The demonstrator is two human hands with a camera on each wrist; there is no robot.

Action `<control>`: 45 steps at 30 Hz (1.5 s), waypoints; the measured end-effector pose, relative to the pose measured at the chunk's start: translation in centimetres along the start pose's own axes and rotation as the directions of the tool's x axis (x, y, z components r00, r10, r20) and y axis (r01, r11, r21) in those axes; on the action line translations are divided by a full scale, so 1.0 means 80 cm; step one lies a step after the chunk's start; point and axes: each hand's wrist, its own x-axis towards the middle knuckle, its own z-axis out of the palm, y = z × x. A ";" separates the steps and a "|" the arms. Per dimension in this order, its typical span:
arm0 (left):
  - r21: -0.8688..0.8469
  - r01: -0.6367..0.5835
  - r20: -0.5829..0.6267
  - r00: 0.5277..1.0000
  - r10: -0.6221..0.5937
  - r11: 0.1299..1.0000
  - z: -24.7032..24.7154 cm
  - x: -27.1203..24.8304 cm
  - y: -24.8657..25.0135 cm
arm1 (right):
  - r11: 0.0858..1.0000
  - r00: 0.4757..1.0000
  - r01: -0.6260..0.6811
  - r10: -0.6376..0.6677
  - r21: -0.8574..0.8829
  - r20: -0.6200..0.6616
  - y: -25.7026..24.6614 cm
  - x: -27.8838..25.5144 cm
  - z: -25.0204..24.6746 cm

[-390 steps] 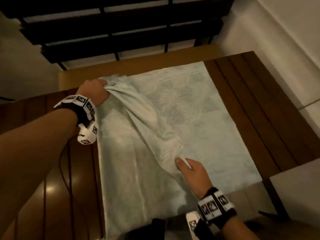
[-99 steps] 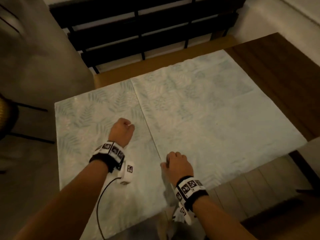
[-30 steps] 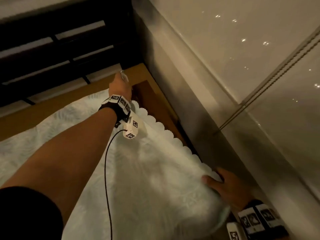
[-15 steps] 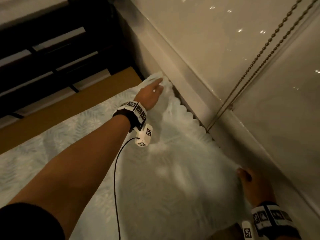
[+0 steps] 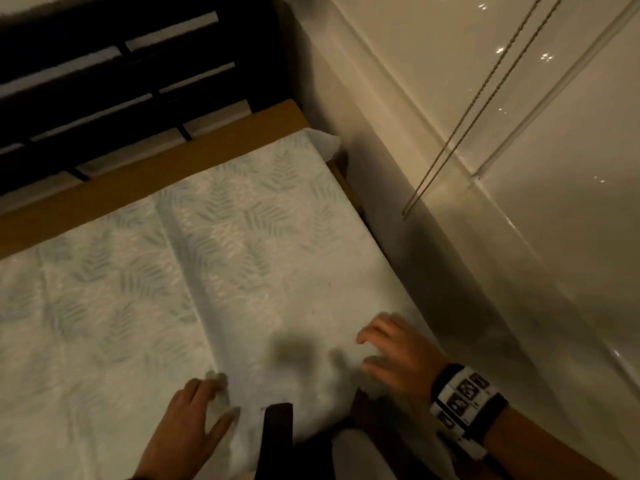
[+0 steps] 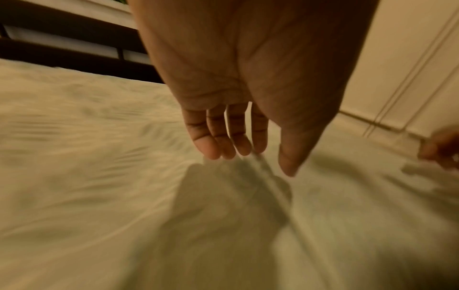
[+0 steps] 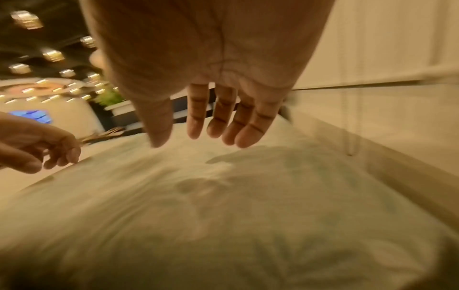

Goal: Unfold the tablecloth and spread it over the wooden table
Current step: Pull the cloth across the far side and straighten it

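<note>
The pale tablecloth (image 5: 207, 258) with a faint fern print lies spread flat over the table, its far right corner bunched by the wall. My left hand (image 5: 194, 420) hovers just above the cloth near the front edge, fingers straight and holding nothing; the left wrist view shows that left hand (image 6: 238, 141) clear of the cloth (image 6: 99, 196). My right hand (image 5: 391, 351) hangs open over the cloth's right front part, fingers spread. In the right wrist view the right hand (image 7: 213, 129) casts a shadow on the cloth (image 7: 223, 215).
A tan wooden strip (image 5: 138, 178) runs along the cloth's far edge, with dark slats (image 5: 104, 74) beyond. A glossy white wall (image 5: 485, 168) with a hanging bead chain (image 5: 460, 123) stands close on the right. A dark chair back (image 5: 277, 431) sits at the front edge.
Both hands let go of the cloth's right edge and drew back toward me. The lifted, billowing cloth has settled flat on the table.
</note>
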 end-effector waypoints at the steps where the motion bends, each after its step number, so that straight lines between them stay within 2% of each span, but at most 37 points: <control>1: 0.063 0.041 0.055 0.997 -0.044 0.997 0.008 -0.033 -0.019 | 0.997 0.994 0.045 -0.039 -0.058 0.101 -0.019 0.002 0.009; 3: 0.213 0.039 0.135 0.989 -0.069 0.976 0.033 -0.078 -0.052 | 0.982 0.965 0.078 -0.031 -0.172 0.262 -0.047 0.003 0.027; 5: 0.248 -0.004 0.160 0.986 -0.037 0.969 0.055 -0.103 -0.072 | 0.961 0.942 0.077 0.018 -0.267 0.336 -0.060 0.003 0.041; 7: 0.119 -0.008 0.082 0.997 -0.002 0.993 0.058 -0.117 -0.069 | 0.934 0.928 0.108 0.028 -0.341 0.371 -0.061 0.007 0.045; 9: 0.014 -0.089 -0.059 0.994 0.090 0.996 0.057 -0.124 -0.060 | 0.902 0.921 0.171 -0.003 -0.397 0.390 -0.058 0.011 0.049; 10: 0.022 -0.132 -0.095 0.987 0.133 0.991 0.054 -0.123 -0.052 | 0.883 0.918 0.207 -0.026 -0.422 0.397 -0.053 0.013 0.054; 14: 0.023 -0.164 -0.121 0.979 0.165 0.986 0.072 -0.123 -0.063 | 0.846 0.929 0.256 -0.082 -0.468 0.361 -0.017 0.016 0.069; 18: 0.018 -0.224 -0.102 0.969 0.225 0.974 0.083 -0.116 -0.069 | 0.899 0.961 0.068 0.058 -0.432 0.272 -0.011 0.001 0.029; 21: -0.024 -0.297 -0.114 0.949 0.293 0.955 0.073 -0.105 -0.048 | 0.928 0.913 -0.067 0.205 -0.366 0.353 -0.005 -0.025 0.019; 24: -0.039 -0.294 -0.092 0.953 0.289 0.955 0.069 -0.092 -0.043 | 0.927 0.887 -0.162 0.287 -0.338 0.362 0.009 -0.028 0.029; 25: -0.040 -0.288 -0.080 0.955 0.285 0.957 0.069 -0.086 -0.048 | 0.922 0.864 -0.182 0.316 -0.343 0.393 0.010 -0.023 0.028; 27: -0.075 -0.198 -0.057 0.979 0.194 0.977 0.063 -0.076 -0.062 | 0.925 0.825 -0.194 0.334 -0.326 0.456 0.004 -0.003 0.016; 28: -0.092 -0.138 -0.027 0.990 0.136 0.986 0.050 -0.067 -0.067 | 0.935 0.824 -0.204 0.325 -0.292 0.465 0.000 0.016 0.005; 30: -0.111 -0.078 -0.073 0.995 0.070 0.991 0.016 -0.033 -0.078 | 0.952 0.874 -0.232 0.293 -0.198 0.387 -0.009 0.070 -0.025; 32: -0.136 -0.012 -0.163 0.987 -0.011 0.991 -0.033 0.023 -0.090 | 0.969 0.947 -0.220 0.240 -0.114 0.213 -0.010 0.145 -0.058; 33: -0.136 0.038 -0.215 0.974 -0.067 0.990 -0.060 0.063 -0.100 | 0.975 0.969 -0.201 0.212 -0.090 0.128 -0.008 0.193 -0.076; 35: -0.126 0.215 -0.273 0.931 -0.242 0.968 -0.107 0.130 -0.127 | 0.978 0.982 -0.187 0.187 -0.093 -0.005 -0.009 0.281 -0.101; 38: -0.124 0.499 -0.251 0.821 -0.513 0.858 -0.168 0.231 -0.181 | 0.973 0.974 -0.218 0.212 -0.083 -0.075 -0.006 0.413 -0.139; 40: -0.094 0.563 -0.256 0.784 -0.566 0.821 -0.198 0.290 -0.206 | 0.977 0.976 -0.193 0.182 -0.090 -0.116 -0.004 0.483 -0.164; 43: -0.063 0.616 -0.263 0.748 -0.609 0.785 -0.220 0.362 -0.254 | 0.961 0.980 -0.197 0.188 -0.196 -0.063 0.020 0.558 -0.189; 45: -0.073 0.622 -0.240 0.748 -0.619 0.780 -0.219 0.400 -0.304 | 0.966 0.981 -0.194 0.189 -0.170 -0.047 0.041 0.584 -0.202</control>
